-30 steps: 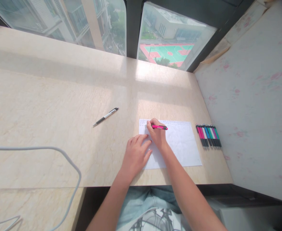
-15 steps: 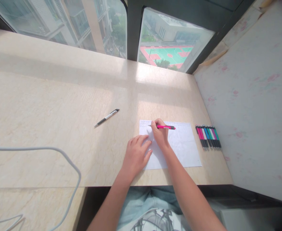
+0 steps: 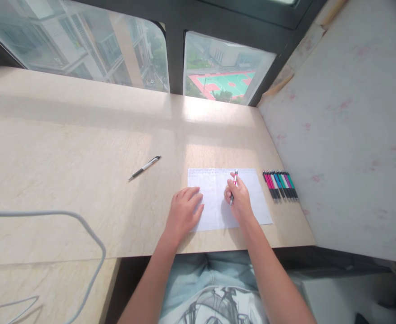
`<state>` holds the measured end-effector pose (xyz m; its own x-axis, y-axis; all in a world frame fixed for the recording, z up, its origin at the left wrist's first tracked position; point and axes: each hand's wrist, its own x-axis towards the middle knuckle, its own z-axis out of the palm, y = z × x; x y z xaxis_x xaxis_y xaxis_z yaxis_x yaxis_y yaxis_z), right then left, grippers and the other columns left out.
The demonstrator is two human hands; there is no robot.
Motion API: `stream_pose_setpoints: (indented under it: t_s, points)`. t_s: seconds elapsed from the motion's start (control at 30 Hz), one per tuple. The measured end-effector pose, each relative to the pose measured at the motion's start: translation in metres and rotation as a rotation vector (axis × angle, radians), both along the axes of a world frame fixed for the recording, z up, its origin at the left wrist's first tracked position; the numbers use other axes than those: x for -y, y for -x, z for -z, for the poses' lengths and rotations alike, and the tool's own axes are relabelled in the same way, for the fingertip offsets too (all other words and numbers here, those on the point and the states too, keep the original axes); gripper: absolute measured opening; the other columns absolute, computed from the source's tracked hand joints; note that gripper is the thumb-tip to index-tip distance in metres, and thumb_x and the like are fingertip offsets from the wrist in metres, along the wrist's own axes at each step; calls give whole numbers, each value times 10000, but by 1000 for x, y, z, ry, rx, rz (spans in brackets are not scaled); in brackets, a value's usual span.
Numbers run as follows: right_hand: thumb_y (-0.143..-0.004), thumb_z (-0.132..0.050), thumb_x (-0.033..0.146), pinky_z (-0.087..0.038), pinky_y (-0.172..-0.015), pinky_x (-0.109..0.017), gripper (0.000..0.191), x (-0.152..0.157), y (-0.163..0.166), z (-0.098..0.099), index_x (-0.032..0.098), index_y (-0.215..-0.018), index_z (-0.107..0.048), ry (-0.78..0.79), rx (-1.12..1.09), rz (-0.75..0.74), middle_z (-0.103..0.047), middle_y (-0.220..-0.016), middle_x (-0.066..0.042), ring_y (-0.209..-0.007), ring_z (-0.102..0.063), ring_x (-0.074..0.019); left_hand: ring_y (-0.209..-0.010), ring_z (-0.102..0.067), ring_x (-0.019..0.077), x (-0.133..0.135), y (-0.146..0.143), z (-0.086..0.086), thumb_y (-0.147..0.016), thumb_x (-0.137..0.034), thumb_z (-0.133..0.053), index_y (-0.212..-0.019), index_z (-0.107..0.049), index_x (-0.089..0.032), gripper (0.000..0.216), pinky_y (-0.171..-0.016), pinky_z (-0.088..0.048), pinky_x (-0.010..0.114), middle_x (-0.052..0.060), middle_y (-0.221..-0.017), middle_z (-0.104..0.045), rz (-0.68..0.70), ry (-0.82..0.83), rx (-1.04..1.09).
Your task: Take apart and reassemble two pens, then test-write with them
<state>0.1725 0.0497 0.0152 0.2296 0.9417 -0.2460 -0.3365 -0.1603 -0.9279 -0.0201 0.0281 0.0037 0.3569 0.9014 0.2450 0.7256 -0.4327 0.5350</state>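
A white sheet of paper (image 3: 214, 216) lies near the front edge of the table, with rows of small writing along its top. My left hand (image 3: 185, 208) rests flat on the paper's left side, fingers apart. Over the right half of the sheet, my right hand (image 3: 240, 198) is closed around a pink pen (image 3: 235, 177). The pen stands steeply, its dark tip pointing down toward me; whether the tip touches the paper I cannot tell. Left of the sheet, a white and black pen (image 3: 145, 168) lies slantwise on the table.
A row of several coloured pens (image 3: 281, 186) lies right of the paper, close to the patterned wall (image 3: 346, 148). A grey cable (image 3: 93, 236) curves over the table (image 3: 66, 166) at the left. Windows (image 3: 225, 67) stand behind the table.
My right hand has moved right and down from the paper's upper left, turning the pen from nearly level to steep. My left hand stays on the sheet. The view has shifted slightly.
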Motion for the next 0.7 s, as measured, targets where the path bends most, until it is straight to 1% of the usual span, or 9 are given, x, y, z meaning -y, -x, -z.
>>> stream_pose_setpoints:
  t_s: [0.13,0.23,0.3,0.4,0.47,0.57,0.63,0.7]
  points:
    - [-793,-700,453,-289,-411,-179,733,31,-22,-3,239,-1406,-359,32,78,68,-476,-541,99,-452,-399,-91,-1174,-554,272,-2,3,3,-884,-203,-539,-1077,-656,-218,226,-998,-442,491,107,-1252,-631,-24,-94,79]
    - [-797,-697,441,-268,-393,-167,851,45,-34,-8,245,-1488,-241,51,140,81,-518,-542,91,-435,-408,-89,-1157,-569,258,-1,5,4,-886,-180,-524,-1114,-633,-224,257,-998,-465,486,97,-1213,-643,-91,-172,146]
    - [-797,-697,439,-247,-381,-160,864,51,-40,-11,247,-1496,-229,55,157,77,-526,-536,90,-418,-397,-85,-1138,-583,258,2,4,3,-884,-179,-527,-1097,-635,-224,243,-987,-481,483,95,-1180,-656,-128,-205,159]
    - [-807,-682,428,-254,-382,-158,793,58,-46,-13,242,-1467,-283,26,149,91,-520,-524,89,-414,-398,-85,-1107,-611,244,13,-6,0,-894,-183,-516,-1094,-630,-234,236,-971,-501,455,85,-1157,-666,-158,-210,201]
    - [-812,-674,406,-293,-404,-165,734,62,-49,-11,232,-1434,-324,-5,144,114,-512,-518,90,-425,-415,-87,-1110,-618,233,23,-19,-2,-899,-178,-506,-1096,-625,-237,238,-973,-506,436,78,-1165,-666,-113,-176,223]
    - [-811,-671,383,-346,-447,-178,678,67,-51,-8,224,-1391,-358,-35,138,139,-501,-516,97,-444,-436,-89,-1105,-624,221,40,-45,-6,-907,-179,-498,-1094,-622,-237,231,-958,-518,413,76,-1179,-664,2,-75,261]
    - [-815,-668,381,-354,-458,-182,683,69,-52,-7,224,-1398,-349,-35,136,135,-499,-518,100,-449,-437,-89,-1095,-627,210,52,-62,-10,-918,-183,-493,-1096,-617,-240,224,-942,-527,395,74,-1158,-670,73,6,317]
    - [-821,-661,385,-351,-456,-186,734,72,-52,-6,233,-1443,-301,-18,155,112,-510,-527,99,-451,-437,-93,-1076,-633,204,61,-76,-13,-924,-193,-497,-1113,-610,-246,226,-928,-532,384,68,-1119,-683,134,81,352]
